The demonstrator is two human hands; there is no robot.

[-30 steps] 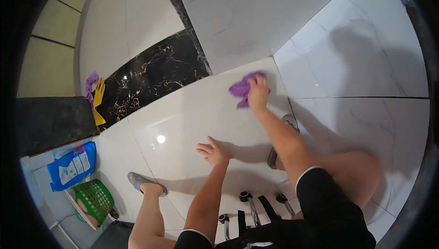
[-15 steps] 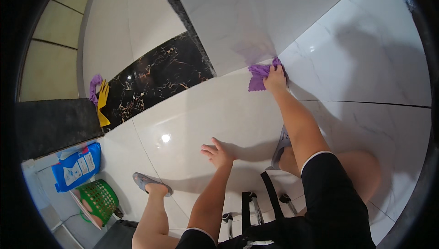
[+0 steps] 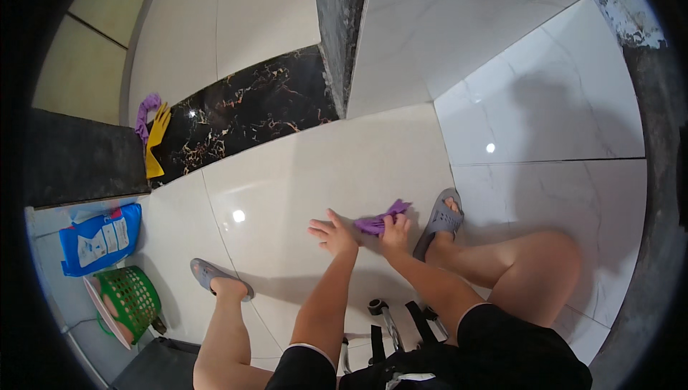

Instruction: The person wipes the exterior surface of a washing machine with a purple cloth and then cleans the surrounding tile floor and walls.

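Observation:
A crumpled purple cloth [image 3: 370, 225] is in my right hand [image 3: 395, 234], its fingers closed over it just above the pale floor tiles [image 3: 301, 168]. Part of the cloth sticks out beyond the fingertips toward the wall. Close beside it on the left, my left hand [image 3: 334, 234] is held with fingers spread and nothing in them. Whether the cloth touches the floor I cannot tell.
A black marble threshold strip [image 3: 251, 103] crosses the floor ahead. At its left end lie a yellow rubber glove [image 3: 155, 143] and another purple cloth [image 3: 145, 114]. A blue packet [image 3: 102, 239] and a green basket [image 3: 132, 304] stand left; white marbled wall tiles [image 3: 530, 117] are right.
My right hand has drawn the purple cloth back from the wall corner toward me, bunching it up beside my left hand. The view has shifted slightly.

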